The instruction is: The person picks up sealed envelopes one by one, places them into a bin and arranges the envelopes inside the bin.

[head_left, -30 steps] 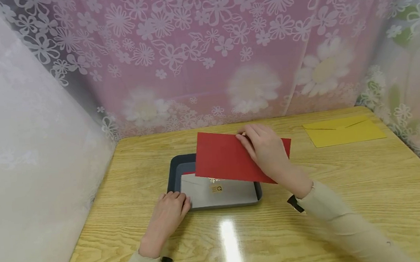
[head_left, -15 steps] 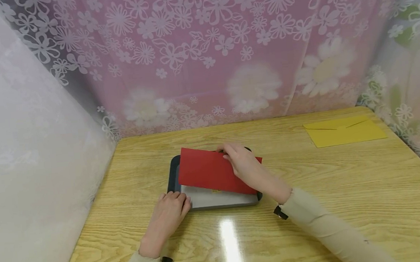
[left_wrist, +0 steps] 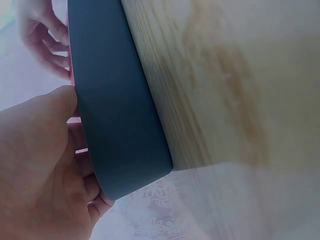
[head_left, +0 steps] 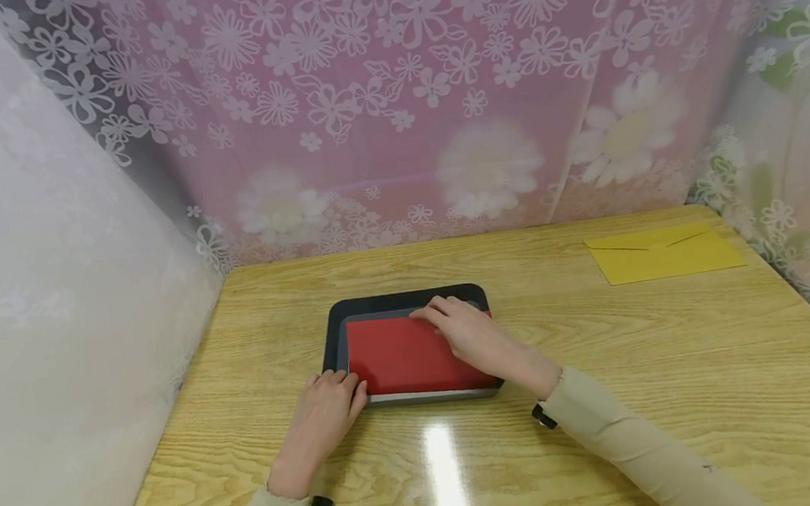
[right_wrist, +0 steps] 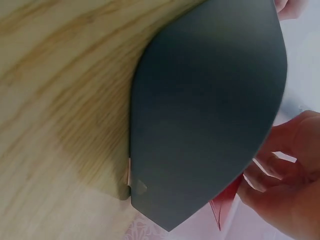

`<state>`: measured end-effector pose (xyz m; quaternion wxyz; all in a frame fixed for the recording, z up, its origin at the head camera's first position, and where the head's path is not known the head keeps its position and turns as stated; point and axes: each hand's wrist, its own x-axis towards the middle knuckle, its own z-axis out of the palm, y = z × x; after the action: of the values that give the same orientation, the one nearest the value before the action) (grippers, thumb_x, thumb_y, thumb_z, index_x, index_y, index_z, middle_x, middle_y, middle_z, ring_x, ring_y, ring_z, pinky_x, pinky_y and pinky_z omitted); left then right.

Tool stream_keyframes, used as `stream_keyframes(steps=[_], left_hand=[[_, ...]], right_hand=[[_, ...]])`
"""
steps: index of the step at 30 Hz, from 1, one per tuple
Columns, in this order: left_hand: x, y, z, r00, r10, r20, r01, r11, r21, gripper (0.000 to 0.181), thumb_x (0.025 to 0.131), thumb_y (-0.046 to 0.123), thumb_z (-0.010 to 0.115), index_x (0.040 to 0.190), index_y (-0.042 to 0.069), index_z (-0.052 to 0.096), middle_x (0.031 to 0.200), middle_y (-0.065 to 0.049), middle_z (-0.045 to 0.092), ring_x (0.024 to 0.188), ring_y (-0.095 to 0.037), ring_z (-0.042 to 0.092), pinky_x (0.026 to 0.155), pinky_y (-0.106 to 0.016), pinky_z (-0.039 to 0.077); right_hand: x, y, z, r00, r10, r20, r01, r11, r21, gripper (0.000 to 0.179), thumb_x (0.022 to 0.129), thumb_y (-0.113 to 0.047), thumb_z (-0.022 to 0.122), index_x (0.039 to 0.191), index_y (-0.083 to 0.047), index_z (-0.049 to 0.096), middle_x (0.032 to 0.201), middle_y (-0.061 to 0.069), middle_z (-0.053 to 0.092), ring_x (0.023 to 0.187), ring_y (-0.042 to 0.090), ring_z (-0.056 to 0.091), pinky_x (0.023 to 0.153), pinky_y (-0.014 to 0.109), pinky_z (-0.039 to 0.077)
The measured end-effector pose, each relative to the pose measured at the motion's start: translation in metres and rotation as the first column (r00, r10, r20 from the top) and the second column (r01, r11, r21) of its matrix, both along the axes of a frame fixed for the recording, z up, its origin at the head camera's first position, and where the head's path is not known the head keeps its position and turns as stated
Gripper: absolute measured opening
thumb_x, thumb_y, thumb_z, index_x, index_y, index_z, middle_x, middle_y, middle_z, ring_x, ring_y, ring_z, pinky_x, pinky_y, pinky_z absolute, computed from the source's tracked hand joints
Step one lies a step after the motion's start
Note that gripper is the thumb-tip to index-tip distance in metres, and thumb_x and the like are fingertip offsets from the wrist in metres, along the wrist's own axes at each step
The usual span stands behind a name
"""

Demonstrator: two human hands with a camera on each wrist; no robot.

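A dark grey-blue tray [head_left: 380, 302] stands on the table, and the left hand [head_left: 325, 413] grips its front left corner. In the left wrist view the thumb and fingers bend over the tray's rim. Inside the tray a red envelope [head_left: 400, 358] covers most of a white envelope [head_left: 425, 396], whose front strip shows. The right hand [head_left: 478, 339] holds the red envelope by its far edge. The right wrist view shows a corner of the red envelope [right_wrist: 225, 205] standing above the tray wall, beside the bent fingers.
A yellow envelope [head_left: 665, 254] lies flat at the back right of the wooden table [head_left: 575, 463]. Floral curtains [head_left: 394, 125] hang behind and at the sides. A light reflection lies on the wood in front of the tray.
The right hand has brought the red envelope leftward and down into the tray, where it now lies almost flat over the white one. The left hand has kept its place on the tray corner.
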<state>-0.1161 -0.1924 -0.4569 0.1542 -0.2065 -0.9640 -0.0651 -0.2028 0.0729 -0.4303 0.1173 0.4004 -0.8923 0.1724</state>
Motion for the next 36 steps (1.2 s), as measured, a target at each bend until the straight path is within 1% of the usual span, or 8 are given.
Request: stream_keyframes(steps=[8,13,19,26,28,31,33,36], left_hand=[[0.000,0.000,-0.001,1.000,-0.007,-0.009,0.007,1.000,0.008,0.041,0.098,0.018,0.066,0.063,0.019,0.044,0.059,0.006,0.037,0.057,-0.013,0.033,0.063,-0.027,0.026],[0.000,0.000,0.000,1.000,-0.008,-0.006,0.008,1.000,0.013,0.041,0.098,0.017,0.066,0.063,0.019,0.045,0.059,0.007,0.036,0.057,-0.014,0.033,0.063,-0.028,0.026],[0.000,0.001,0.001,1.000,-0.002,0.007,0.002,1.000,0.017,0.040,0.098,0.017,0.067,0.064,0.019,0.046,0.060,0.007,0.036,0.057,-0.013,0.033,0.063,-0.028,0.026],[0.000,0.000,0.000,1.000,-0.002,0.012,0.002,1.000,0.015,0.041,0.098,0.017,0.066,0.063,0.019,0.045,0.060,0.007,0.035,0.057,-0.013,0.032,0.063,-0.028,0.025],[0.000,0.000,0.000,1.000,-0.001,0.012,0.001,1.000,0.013,0.041,0.098,0.017,0.066,0.063,0.019,0.045,0.060,0.007,0.035,0.057,-0.013,0.032,0.063,-0.028,0.025],[0.000,0.000,-0.001,1.000,-0.003,0.011,0.003,1.000,0.011,0.041,0.098,0.017,0.066,0.063,0.019,0.045,0.060,0.007,0.035,0.057,-0.013,0.031,0.063,-0.027,0.025],[0.000,0.000,-0.001,1.000,-0.005,0.010,0.005,1.000,0.010,0.041,0.098,0.018,0.066,0.063,0.019,0.045,0.060,0.007,0.034,0.057,-0.013,0.031,0.063,-0.027,0.024],[0.000,0.000,-0.001,1.000,-0.007,0.010,0.007,1.000,0.008,0.041,0.098,0.018,0.066,0.063,0.020,0.045,0.060,0.008,0.034,0.058,-0.013,0.030,0.064,-0.027,0.024]], right_hand=[[0.002,0.002,-0.002,0.999,-0.019,0.025,0.016,0.992,0.126,0.040,0.099,-0.012,0.066,0.139,-0.007,0.060,0.132,0.011,0.063,0.118,0.026,0.063,0.097,0.045,0.051],[0.003,0.008,-0.002,1.000,0.003,0.023,-0.005,0.996,0.092,0.038,0.098,-0.014,0.068,0.135,-0.010,0.063,0.131,0.010,0.064,0.120,0.028,0.063,0.099,0.049,0.049],[0.003,0.021,0.001,0.993,0.022,-0.115,-0.021,1.000,0.003,0.026,0.095,-0.012,0.072,0.120,-0.011,0.070,0.117,0.005,0.068,0.108,0.027,0.064,0.094,0.044,0.051],[-0.001,0.046,0.006,0.949,-0.010,-0.315,-0.018,0.996,-0.088,0.009,0.091,-0.016,0.076,0.096,-0.010,0.072,0.094,0.004,0.066,0.087,0.024,0.061,0.080,0.040,0.051],[-0.004,0.056,0.008,0.934,-0.033,-0.357,-0.013,0.992,-0.126,0.016,0.098,-0.023,0.068,0.093,-0.009,0.070,0.090,0.005,0.065,0.083,0.025,0.060,0.078,0.040,0.051],[-0.008,0.072,0.011,0.911,-0.093,-0.401,0.023,0.984,-0.175,0.043,0.107,-0.039,0.048,0.089,-0.006,0.070,0.086,0.007,0.065,0.079,0.028,0.060,0.075,0.042,0.052],[-0.011,0.084,0.012,0.903,-0.133,-0.409,0.058,0.980,-0.192,0.058,0.109,-0.046,0.032,0.089,-0.006,0.070,0.086,0.008,0.065,0.079,0.029,0.061,0.075,0.044,0.052],[-0.015,0.102,0.013,0.895,-0.186,-0.405,0.106,0.972,-0.212,0.063,0.109,-0.048,0.028,0.088,-0.006,0.070,0.085,0.009,0.066,0.079,0.031,0.063,0.074,0.046,0.053]])
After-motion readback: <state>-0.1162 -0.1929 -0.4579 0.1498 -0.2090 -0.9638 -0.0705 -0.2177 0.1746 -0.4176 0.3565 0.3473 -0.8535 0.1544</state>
